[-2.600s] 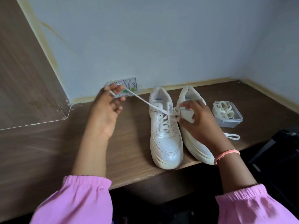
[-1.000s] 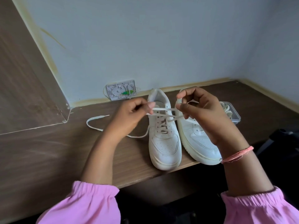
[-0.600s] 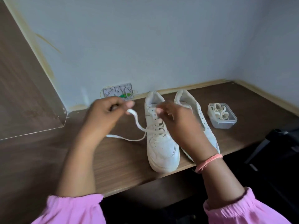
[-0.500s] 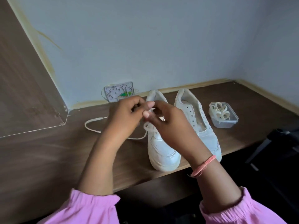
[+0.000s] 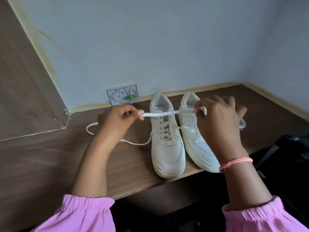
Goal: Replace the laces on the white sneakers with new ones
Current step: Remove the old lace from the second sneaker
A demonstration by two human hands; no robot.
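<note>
lace (image 5: 168, 113) is held taut above the left sneaker (image 5: 166, 139) on the desk (image 5: 41, 161) | pinched by left hand (image 5: 118, 121) and right hand (image 5: 217, 121) | soft, limp, light; best gripped near the stiff tip

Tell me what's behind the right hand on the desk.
Behind the right hand only a corner of a clear plastic box shows on the desk. The hand covers the rest of the box and whatever is inside it.

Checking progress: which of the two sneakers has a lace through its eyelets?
The left sneaker, nearer the left hand; the right sneaker shows none threaded.
</note>
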